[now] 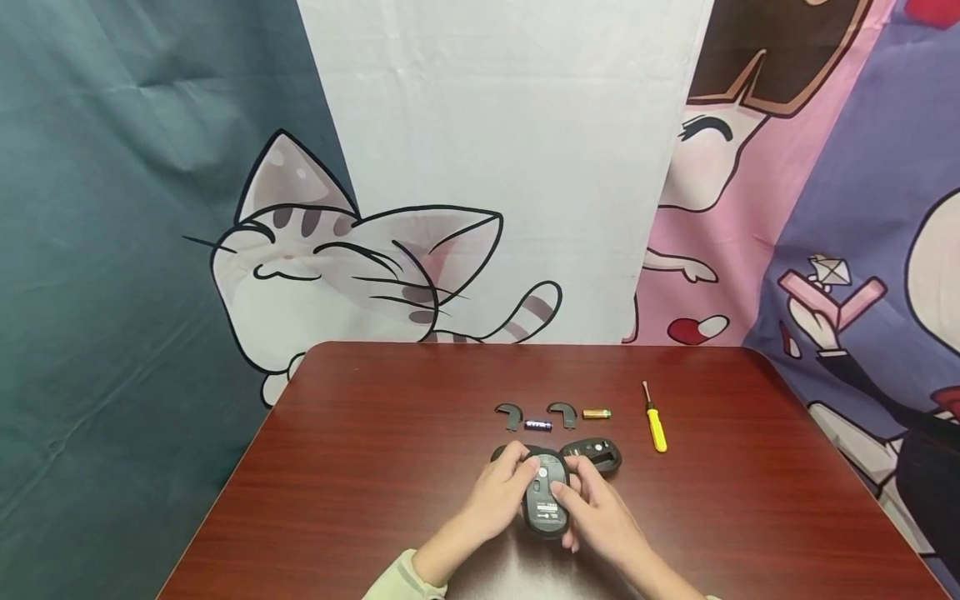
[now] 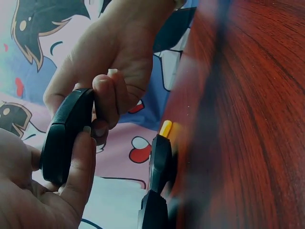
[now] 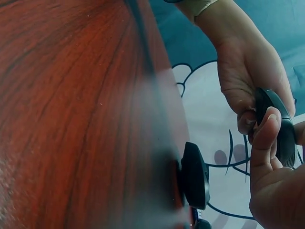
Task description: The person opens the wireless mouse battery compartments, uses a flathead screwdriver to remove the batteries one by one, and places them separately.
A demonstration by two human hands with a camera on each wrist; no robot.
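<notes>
Gripping the upturned mouse (image 1: 540, 502) from both sides above the table (image 1: 337, 467), curling the fingers of left hand (image 1: 495, 493) and right hand (image 1: 602, 510) round it; probably best keeping pressure even, steadying one side while working the other gently.

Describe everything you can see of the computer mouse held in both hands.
The mouse has a rounded, elongated body, grey underneath with black sides, plastic by its look. Its underside faces up, showing a pale round spot, a small dark oval and white printed markings toward the near end. It is held above the table, not touching it. The left hand grips one side, the right hand the other. Its top is mostly hidden.
</notes>
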